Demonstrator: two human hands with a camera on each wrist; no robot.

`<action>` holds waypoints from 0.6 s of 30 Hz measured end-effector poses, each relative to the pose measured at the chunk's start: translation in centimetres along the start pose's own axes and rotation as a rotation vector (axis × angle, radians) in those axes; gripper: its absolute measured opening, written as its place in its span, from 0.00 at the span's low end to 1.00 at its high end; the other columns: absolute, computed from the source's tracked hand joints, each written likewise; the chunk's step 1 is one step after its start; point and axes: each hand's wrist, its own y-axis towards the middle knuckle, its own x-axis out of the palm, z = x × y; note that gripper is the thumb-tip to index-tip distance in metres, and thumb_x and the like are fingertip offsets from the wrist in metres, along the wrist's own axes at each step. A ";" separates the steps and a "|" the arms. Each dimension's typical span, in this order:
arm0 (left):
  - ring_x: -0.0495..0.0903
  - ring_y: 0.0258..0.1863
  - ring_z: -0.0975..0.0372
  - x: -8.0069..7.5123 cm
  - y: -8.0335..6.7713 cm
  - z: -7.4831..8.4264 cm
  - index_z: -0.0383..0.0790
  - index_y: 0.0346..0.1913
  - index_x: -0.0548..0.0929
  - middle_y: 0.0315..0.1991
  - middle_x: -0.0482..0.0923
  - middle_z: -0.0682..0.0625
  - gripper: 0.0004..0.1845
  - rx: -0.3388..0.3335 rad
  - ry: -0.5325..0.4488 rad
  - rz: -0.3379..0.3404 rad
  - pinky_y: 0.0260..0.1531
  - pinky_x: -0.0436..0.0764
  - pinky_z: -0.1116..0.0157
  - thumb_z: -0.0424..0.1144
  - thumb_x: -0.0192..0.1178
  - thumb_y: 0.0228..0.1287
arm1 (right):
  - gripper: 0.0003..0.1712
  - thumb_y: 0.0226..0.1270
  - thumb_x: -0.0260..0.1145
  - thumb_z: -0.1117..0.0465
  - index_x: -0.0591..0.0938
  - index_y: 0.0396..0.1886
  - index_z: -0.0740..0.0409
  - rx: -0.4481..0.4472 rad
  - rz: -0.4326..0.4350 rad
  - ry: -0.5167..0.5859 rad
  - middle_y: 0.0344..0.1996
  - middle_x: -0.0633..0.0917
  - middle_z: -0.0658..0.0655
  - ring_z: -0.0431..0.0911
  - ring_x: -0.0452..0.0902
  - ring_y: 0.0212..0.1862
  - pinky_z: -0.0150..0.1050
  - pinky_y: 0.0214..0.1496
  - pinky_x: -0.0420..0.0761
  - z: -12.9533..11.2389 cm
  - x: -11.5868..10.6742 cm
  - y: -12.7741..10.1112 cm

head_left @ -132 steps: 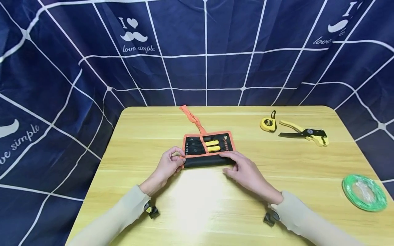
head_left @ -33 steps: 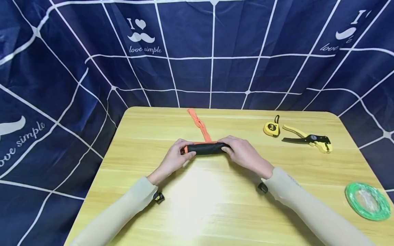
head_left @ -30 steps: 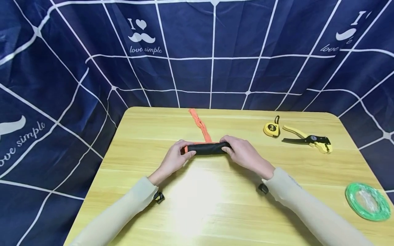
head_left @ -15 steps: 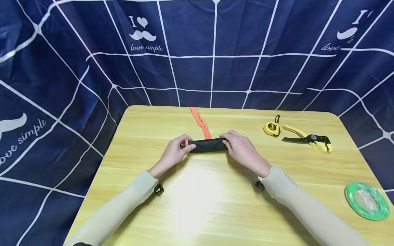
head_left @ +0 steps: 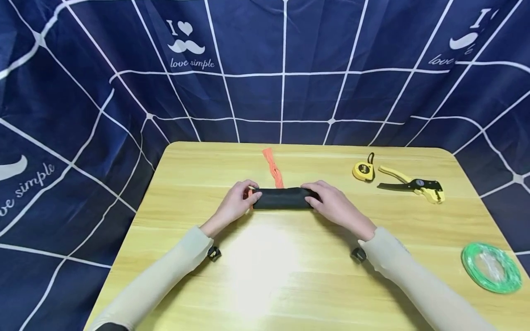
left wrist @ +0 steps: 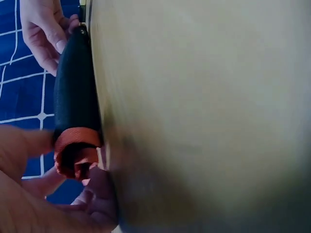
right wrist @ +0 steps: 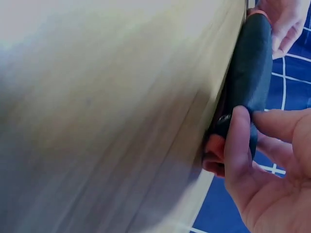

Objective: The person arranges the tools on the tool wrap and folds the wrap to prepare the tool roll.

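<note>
Black tool pouch (head_left: 283, 198) w/ orange trim was rolled into a tight cylinder, lying crosswise at mid-table; its orange strap (head_left: 273, 168) trailed toward the far edge.

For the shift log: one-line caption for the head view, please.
Left hand and right hand grip the ends of a rolled black tool pouch on a wooden table.

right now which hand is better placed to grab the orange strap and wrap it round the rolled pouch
Probably the right hand: the orange strap lies just behind the rolled tool pouch near its middle, slightly left, while the left hand grips the end.
</note>
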 end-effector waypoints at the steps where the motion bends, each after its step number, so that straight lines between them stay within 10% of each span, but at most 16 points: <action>1: 0.76 0.39 0.55 -0.1 -0.2 0.0 0.40 0.65 0.84 0.42 0.78 0.47 0.21 0.016 0.028 -0.021 0.43 0.77 0.55 0.45 0.72 0.77 | 0.28 0.83 0.68 0.58 0.79 0.77 0.59 -0.003 -0.013 0.006 0.65 0.83 0.64 0.63 0.80 0.66 0.65 0.67 0.76 0.0 0.0 -0.1; 8: 0.71 0.43 0.53 -0.6 -0.6 -0.5 0.43 0.73 0.82 0.51 0.74 0.43 0.34 0.046 0.100 -0.097 0.43 0.76 0.56 0.37 0.81 0.65 | 0.42 0.71 0.81 0.55 0.76 0.80 0.59 -0.003 -0.033 -0.001 0.66 0.81 0.65 0.63 0.81 0.63 0.63 0.63 0.78 -0.1 0.5 -0.2; 18: 0.70 0.47 0.51 -0.5 -0.5 -0.3 0.35 0.75 0.78 0.52 0.72 0.40 0.38 0.014 0.182 -0.098 0.49 0.75 0.53 0.40 0.81 0.65 | 0.44 0.78 0.74 0.52 0.67 0.86 0.56 0.065 -0.070 -0.012 0.75 0.72 0.68 0.68 0.80 0.65 0.66 0.64 0.77 0.6 0.6 -1.4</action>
